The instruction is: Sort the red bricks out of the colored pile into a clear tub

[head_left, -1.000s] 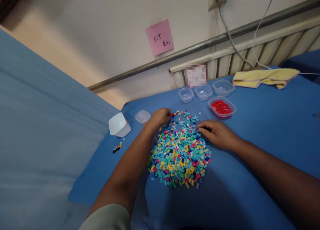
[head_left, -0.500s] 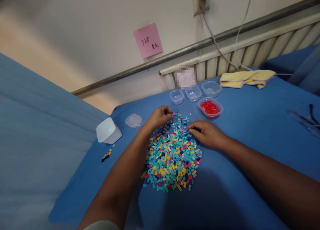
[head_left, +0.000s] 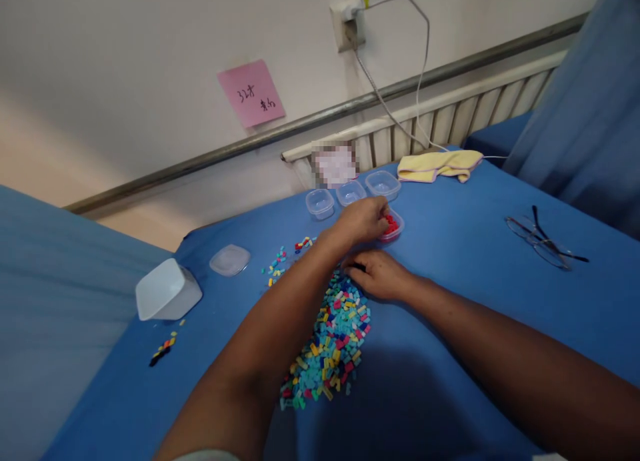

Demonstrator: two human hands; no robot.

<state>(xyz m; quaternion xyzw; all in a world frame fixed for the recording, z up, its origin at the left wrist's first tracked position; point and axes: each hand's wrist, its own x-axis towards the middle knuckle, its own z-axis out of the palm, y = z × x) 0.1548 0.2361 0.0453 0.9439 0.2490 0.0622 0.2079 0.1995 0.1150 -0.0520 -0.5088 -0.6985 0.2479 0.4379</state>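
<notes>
My left hand (head_left: 365, 219) reaches over the clear tub of small red blocks (head_left: 393, 229), its fingers pinched together at the near-left side; whatever they hold is hidden. Beneath my left forearm spreads a pile of small coloured plastic building blocks (head_left: 336, 337), turquoise, yellow, pink, blue and white, partly covered by the arm. My right hand (head_left: 383, 274) rests at the pile's upper right edge with thumb and fingers curled towards each other. Anything between its fingertips is too small to make out.
Three clear tubs, the left one (head_left: 320, 204) nearest, stand by the wall. A yellow cloth (head_left: 440, 165) and glasses (head_left: 543, 241) lie right. At left are a clear lid (head_left: 229, 260), a white bin (head_left: 167, 291) and a few loose blocks (head_left: 165, 346).
My left hand has moved right from the far end of the pile, where a red block showed at its fingertips, to the red-block tub. My right hand stays by the pile. The view has turned right.
</notes>
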